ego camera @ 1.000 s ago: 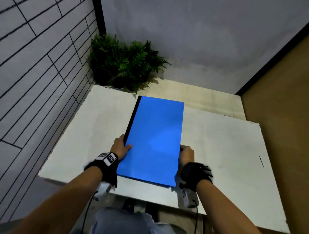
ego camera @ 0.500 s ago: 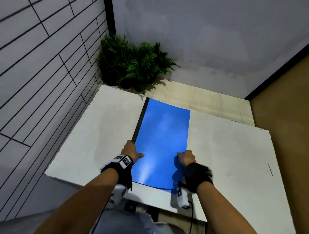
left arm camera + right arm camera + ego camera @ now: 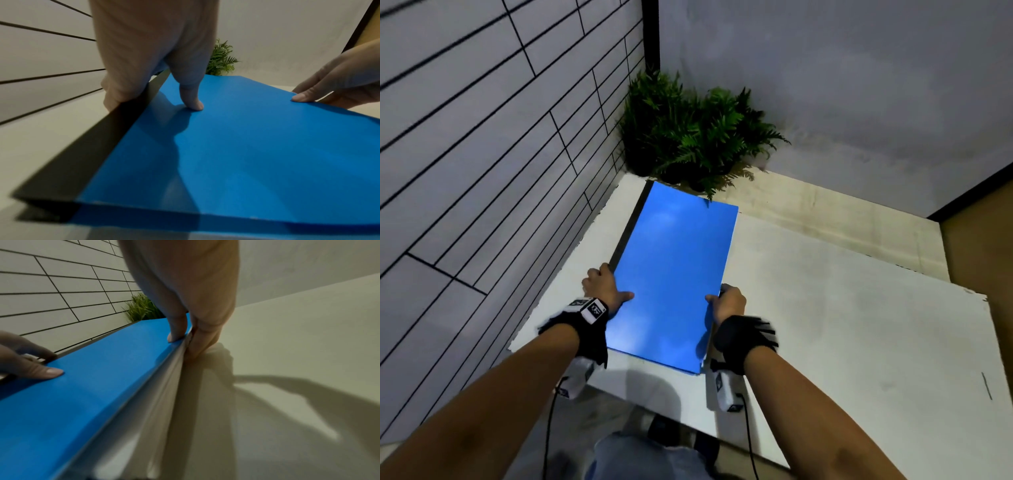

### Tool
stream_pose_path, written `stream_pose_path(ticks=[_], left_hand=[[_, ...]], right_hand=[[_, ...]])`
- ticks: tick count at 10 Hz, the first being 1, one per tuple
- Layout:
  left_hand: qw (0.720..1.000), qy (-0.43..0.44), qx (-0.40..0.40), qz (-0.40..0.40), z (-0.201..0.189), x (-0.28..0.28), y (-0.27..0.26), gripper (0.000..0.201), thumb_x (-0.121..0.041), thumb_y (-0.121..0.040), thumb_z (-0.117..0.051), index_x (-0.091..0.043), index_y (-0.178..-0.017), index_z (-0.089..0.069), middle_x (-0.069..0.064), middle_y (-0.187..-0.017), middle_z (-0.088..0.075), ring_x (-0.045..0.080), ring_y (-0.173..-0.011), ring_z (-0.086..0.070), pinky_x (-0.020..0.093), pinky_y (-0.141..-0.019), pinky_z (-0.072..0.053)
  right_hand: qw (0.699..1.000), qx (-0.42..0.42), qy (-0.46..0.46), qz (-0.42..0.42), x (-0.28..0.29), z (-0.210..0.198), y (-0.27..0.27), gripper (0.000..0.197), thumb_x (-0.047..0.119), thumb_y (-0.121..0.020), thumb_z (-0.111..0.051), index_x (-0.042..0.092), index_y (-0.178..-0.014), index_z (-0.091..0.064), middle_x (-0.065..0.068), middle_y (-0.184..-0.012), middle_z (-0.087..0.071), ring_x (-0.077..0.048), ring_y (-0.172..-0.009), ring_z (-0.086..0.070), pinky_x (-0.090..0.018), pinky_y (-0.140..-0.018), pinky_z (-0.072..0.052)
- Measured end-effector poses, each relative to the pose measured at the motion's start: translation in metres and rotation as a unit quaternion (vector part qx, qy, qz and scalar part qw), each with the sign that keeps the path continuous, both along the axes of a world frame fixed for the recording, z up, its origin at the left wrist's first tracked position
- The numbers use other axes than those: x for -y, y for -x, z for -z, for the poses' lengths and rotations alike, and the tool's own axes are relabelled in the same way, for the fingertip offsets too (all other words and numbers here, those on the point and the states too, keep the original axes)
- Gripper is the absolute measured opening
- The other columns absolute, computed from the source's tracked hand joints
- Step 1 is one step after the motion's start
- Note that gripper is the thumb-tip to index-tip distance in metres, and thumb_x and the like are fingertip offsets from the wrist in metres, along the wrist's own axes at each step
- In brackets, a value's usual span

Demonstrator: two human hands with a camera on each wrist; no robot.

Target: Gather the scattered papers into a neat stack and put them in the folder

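1. White tabletop [image 3: 859, 325] is filling the lower scene; a grey tiled wall [image 3: 482, 137] is running along to the left of the folder and a plain grey wall is sitting behind it.
2. Left hand [image 3: 604, 287] is gripping the blue folder [image 3: 674, 274] at its left edge, by the black spine [image 3: 627, 231]: thumb [image 3: 192, 97] is pressing on top of the cover, fingers are curling down over the spine side.
3. Folder is lying closed, long axis running away from the person, near end reaching close to the table's front edge, far end sitting just below the fern. Cannot tell whether it is flat on the table or slightly raised; the wrist views are showing shadow under its near edge.
4. Green fern plant [image 3: 688, 137] is sitting in the corner beyond the folder's far end, fronds overlapping its far edge.
5. Right hand [image 3: 727, 303] is pinching the folder's right edge: thumb [image 3: 175, 335] on top of the cover, fingers underneath.
6. Pale sheet edges [image 3: 164, 386], likely the papers, are showing under the blue cover along the right edge in the right wrist view.
7. Black wrist straps with white camera units are sitting on both forearms, near the folder's near corners.
8. Brown wall panel [image 3: 983, 274] is standing far right of the folder.
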State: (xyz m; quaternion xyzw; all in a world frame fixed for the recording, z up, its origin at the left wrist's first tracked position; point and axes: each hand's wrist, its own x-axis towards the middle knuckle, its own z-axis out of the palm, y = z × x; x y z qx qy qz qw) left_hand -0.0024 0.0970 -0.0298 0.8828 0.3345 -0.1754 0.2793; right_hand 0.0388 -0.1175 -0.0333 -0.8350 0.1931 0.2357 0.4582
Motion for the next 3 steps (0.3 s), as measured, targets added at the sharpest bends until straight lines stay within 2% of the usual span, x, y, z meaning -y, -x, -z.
stream_pose_path(ticks=[1, 2, 3], left_hand=[[1.000, 0.001, -0.007, -0.009, 0.004, -0.006, -0.003, 0.081, -0.027, -0.071, -0.075, 0.002, -0.131, -0.030, 0.026, -0.134, -0.034, 0.044, -0.124, -0.033, 0.050, -0.102, -0.034], [1.000, -0.002, -0.017, -0.007, 0.001, -0.001, -0.002, 0.081, -0.029, -0.072, -0.074, 0.002, -0.131, -0.030, 0.025, -0.135, -0.034, 0.042, -0.124, -0.033, 0.048, -0.101, -0.034], [1.000, -0.006, -0.017, -0.016, -0.007, 0.000, -0.005, 0.084, -0.031, -0.073, -0.073, 0.002, -0.134, -0.026, 0.025, -0.138, -0.031, 0.042, -0.127, -0.032, 0.048, -0.103, -0.032]], right_hand=[[0.999, 0.002, -0.020, 0.026, -0.006, 0.003, 0.000, 0.027, -0.005, -0.084, -0.055, -0.006, -0.111, -0.061, -0.019, -0.116, -0.065, -0.031, -0.105, -0.061, -0.033, -0.088, -0.046], [1.000, -0.002, -0.022, 0.022, -0.007, 0.003, 0.003, 0.027, -0.006, -0.084, -0.056, -0.008, -0.111, -0.061, -0.020, -0.115, -0.065, -0.032, -0.105, -0.061, -0.036, -0.089, -0.047], [1.000, 0.004, -0.013, -0.005, -0.007, 0.002, 0.001, 0.026, 0.006, -0.084, -0.062, -0.006, -0.107, -0.059, -0.024, -0.120, -0.060, -0.036, -0.108, -0.059, -0.040, -0.090, -0.048]])
